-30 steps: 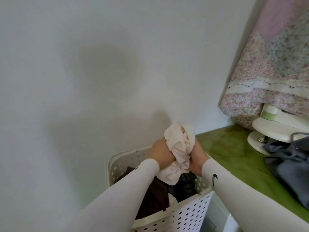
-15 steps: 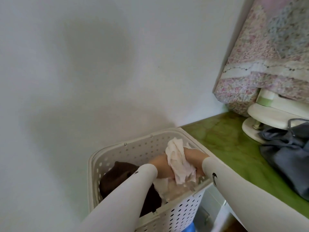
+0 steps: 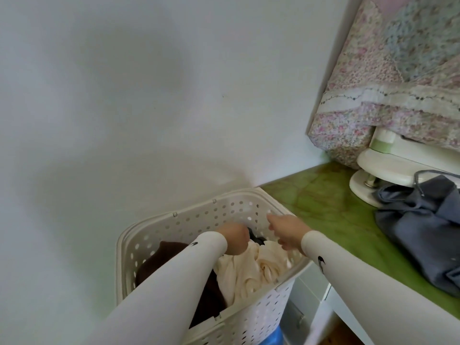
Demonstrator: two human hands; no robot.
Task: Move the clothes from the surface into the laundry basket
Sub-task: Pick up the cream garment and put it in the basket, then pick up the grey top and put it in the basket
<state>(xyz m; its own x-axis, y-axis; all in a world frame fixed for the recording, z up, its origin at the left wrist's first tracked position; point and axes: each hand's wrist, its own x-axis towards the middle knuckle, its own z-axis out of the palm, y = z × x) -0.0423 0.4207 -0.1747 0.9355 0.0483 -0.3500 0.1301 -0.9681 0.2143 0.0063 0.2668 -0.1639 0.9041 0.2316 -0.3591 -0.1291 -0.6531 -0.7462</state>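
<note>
- laundry basket (image 3: 199, 220): one, white, perforated walls.
- garments inside it: three seen, one cream garment (image 3: 256, 267), one brown garment (image 3: 161, 255), one black piece (image 3: 255, 239) mostly hidden.
- clothes on the green surface (image 3: 323, 207): one grey garment (image 3: 423, 235), with a drawstring.
- hands: two, left hand (image 3: 232, 239) and right hand (image 3: 288, 230), each in a white sleeve.
- floral quilt (image 3: 398, 83): one.
- white stand (image 3: 388, 170) beneath the quilt: one.

A cream garment (image 3: 256, 270) is seen crumpled inside the white perforated laundry basket (image 3: 199, 220), beside a dark brown garment (image 3: 171, 255). A grey garment (image 3: 423, 235) is left bunched on the green surface (image 3: 323, 207).
</note>
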